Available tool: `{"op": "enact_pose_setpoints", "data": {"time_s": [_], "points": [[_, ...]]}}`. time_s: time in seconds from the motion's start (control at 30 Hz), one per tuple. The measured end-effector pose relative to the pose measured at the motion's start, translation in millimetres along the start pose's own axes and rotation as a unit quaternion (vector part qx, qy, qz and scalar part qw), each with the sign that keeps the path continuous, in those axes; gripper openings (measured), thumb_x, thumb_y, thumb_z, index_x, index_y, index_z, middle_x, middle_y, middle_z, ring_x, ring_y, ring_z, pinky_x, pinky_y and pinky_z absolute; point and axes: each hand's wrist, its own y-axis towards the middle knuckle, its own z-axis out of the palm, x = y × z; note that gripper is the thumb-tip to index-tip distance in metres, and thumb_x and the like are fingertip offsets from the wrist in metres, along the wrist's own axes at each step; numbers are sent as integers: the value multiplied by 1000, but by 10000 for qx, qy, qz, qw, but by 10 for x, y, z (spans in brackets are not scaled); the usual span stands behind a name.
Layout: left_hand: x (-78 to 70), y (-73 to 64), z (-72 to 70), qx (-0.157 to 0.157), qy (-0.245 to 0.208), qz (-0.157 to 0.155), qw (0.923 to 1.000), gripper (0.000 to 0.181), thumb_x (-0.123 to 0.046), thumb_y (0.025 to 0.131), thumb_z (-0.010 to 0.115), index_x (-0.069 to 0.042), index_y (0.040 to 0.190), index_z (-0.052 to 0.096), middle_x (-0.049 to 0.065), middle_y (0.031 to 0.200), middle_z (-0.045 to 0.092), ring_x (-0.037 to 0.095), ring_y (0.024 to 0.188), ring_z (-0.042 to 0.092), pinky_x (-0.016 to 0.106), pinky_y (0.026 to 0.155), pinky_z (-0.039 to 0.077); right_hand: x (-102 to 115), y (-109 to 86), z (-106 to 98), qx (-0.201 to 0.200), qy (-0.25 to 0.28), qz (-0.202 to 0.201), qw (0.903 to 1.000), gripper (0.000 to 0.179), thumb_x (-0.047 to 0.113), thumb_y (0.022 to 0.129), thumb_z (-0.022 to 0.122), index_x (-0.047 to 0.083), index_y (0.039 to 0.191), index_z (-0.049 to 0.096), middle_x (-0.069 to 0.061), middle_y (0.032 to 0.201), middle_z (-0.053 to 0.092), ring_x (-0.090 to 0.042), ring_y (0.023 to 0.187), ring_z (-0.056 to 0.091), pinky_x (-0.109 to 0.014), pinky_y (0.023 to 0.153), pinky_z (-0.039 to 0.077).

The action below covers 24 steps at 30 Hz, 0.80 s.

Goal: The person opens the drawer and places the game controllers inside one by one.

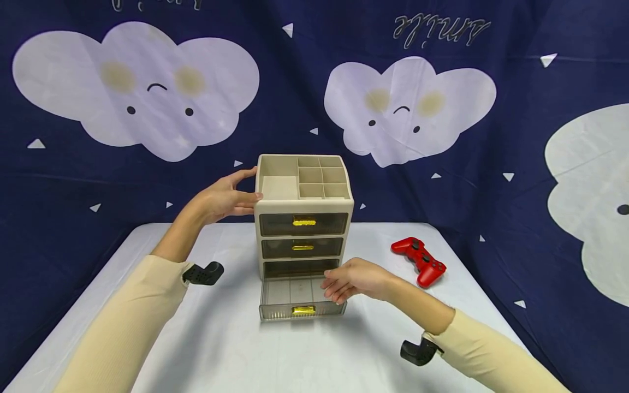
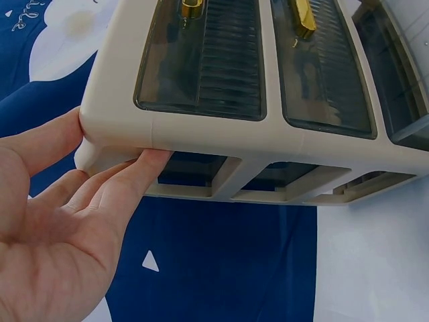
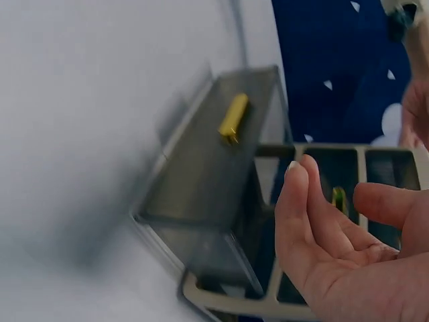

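Note:
A cream desktop drawer organizer stands upright on the white table. My left hand grips its upper left corner; in the left wrist view the thumb lies at the top edge and the fingers against the side frame. The bottom drawer, clear grey with a gold handle, is pulled out and looks bare inside where it shows. Over that drawer's right part hovers my right hand, its fingers loosely bent and holding nothing. The upper two drawers are closed.
A red game controller lies on the white table, right of the organizer. Open compartments form the organizer's top. Behind the table hangs a dark blue cloth with cloud prints.

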Motion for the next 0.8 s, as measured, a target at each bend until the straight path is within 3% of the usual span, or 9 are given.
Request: {"op": "enact_pose_setpoints", "data": {"time_s": [0.33, 0.5, 0.8], "points": [[-5, 0, -3, 38, -34, -2, 10000, 87, -8, 101, 62, -23, 165, 6, 20, 156, 39, 36, 129, 59, 40, 105, 54, 97, -74, -487, -642, 205, -180, 9976, 43, 18, 104, 54, -18, 127, 58, -7, 93, 75, -14, 80, 72, -29, 80, 63], [-2, 5, -5, 47, -24, 42, 10000, 87, -8, 101, 62, -22, 165, 5, 21, 155, 41, 36, 128, 59, 40, 104, 55, 137, -146, -742, -1067, 65, -266, 9939, 45, 18, 104, 55, -17, 131, 55, -8, 96, 74, -14, 84, 71, -29, 83, 63], [-3, 5, -6, 53, -41, 26, 10000, 89, -10, 101, 63, -23, 165, 4, 20, 157, 39, 37, 129, 58, 42, 108, 52, -55, -214, -1132, -2135, -612, -145, 9749, 54, 27, 105, 57, -13, 141, 49, -15, 109, 71, -10, 83, 68, -24, 81, 62]]}}
